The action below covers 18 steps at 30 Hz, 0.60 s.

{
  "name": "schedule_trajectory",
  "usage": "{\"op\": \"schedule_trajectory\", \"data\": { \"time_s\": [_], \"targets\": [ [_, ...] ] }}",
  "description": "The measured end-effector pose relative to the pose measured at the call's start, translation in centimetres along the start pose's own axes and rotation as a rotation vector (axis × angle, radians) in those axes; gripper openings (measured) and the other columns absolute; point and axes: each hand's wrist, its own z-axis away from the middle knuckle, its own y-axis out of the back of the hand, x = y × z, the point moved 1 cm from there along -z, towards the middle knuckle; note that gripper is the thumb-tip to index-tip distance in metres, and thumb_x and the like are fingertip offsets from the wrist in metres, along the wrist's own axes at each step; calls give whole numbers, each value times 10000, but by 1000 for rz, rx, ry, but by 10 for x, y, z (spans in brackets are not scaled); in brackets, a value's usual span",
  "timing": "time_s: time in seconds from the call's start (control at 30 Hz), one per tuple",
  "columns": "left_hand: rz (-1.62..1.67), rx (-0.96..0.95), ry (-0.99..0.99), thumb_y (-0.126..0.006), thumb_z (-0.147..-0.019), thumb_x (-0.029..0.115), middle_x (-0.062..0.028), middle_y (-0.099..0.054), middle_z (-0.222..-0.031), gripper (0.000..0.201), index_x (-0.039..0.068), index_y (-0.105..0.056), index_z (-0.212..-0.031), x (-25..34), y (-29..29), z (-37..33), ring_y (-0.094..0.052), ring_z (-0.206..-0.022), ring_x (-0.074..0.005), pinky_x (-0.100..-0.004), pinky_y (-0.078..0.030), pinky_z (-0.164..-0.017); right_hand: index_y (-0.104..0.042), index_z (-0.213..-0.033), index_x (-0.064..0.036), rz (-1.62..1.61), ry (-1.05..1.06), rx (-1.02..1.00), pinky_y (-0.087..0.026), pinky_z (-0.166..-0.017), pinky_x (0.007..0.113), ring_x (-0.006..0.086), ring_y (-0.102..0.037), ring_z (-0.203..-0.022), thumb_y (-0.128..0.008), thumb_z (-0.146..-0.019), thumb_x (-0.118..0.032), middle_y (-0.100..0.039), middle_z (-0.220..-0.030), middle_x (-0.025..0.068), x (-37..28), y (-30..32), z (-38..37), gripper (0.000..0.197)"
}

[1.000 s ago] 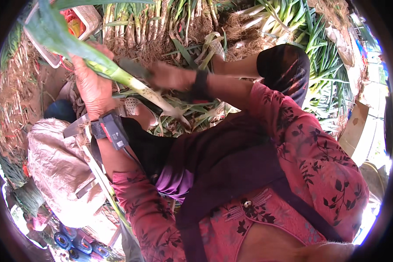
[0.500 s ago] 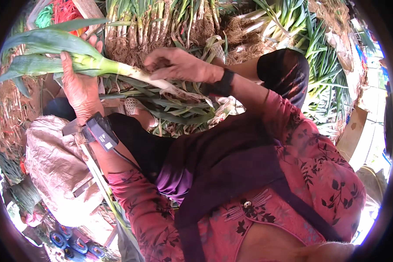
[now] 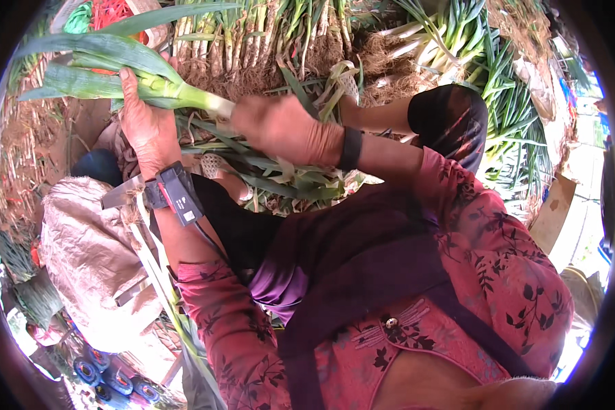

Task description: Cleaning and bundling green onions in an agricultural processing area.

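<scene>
A thick leek (image 3: 190, 96) lies crosswise at the upper left, its broad green leaves pointing left and its pale stem pointing right. My left hand (image 3: 147, 128) is closed round it where the leaves fan out, thumb on the near side. Round the lower white part my right hand (image 3: 287, 130) is closed, its fingers smeared by motion and hiding the root end. Loose trimmed leaves (image 3: 290, 181) lie on the ground beneath both hands.
Leeks with brown roots (image 3: 239, 41) stand packed along the far side. A heap of leeks (image 3: 444, 41) lies at the far right, more green ones (image 3: 512, 116) below. A pale sack (image 3: 89, 239) sits at my left, blue rolls (image 3: 116, 379) at the lower left.
Both hands and the leek have shifted slightly right. My right hand has closed round the white stem, where before its fingers were bent beside it, and a peeled strip no longer shows there.
</scene>
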Motion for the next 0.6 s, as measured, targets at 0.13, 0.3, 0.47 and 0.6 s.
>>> {"op": "schedule_trajectory", "data": {
  "time_s": [0.13, 0.3, 0.47, 0.6],
  "targets": [
    [-27, 83, -87, -609, -966, 353, -162, -553, -1294, 576, 2, -421, -1382, 15, 15, -4, -570, -1157, -338, -558, -432, -1064, -596, -941, -112, -195, 395, -23, -500, -746, 376, 229, -580, -778, -646, -706, -143, -600, -976, 57, -6, -4, 16, 241],
    [-5, -164, -95, -600, -926, 510, -169, -431, -1437, 748, 71, -326, -1467, 26, -19, 12, -467, -1296, -331, -578, -402, -1076, -607, -922, -100, -1824, -654, 411, -585, -793, 343, 190, -694, -909, -666, -940, -143, -693, -938, 60, 15, 11, -23, 75],
    [323, -379, 54, -503, -903, 669, -129, -596, -1107, 717, 144, -430, -1387, 7, 49, -15, -597, -887, -209, -380, -511, -793, -606, -880, -92, -2187, -762, 510, -591, -736, 362, 203, -699, -684, -663, -938, -136, -679, -781, 64, 1, -5, -45, 93],
    [184, -2, -67, -374, -975, 650, -66, -554, -855, 596, 87, -498, -1127, 38, 34, -10, -467, -623, -153, -288, -421, -577, -476, -942, -43, -789, -70, 29, -490, -734, 319, 153, -572, -788, -562, -1009, -207, -582, -873, 51, -3, 20, 41, 197]
  ]
}}
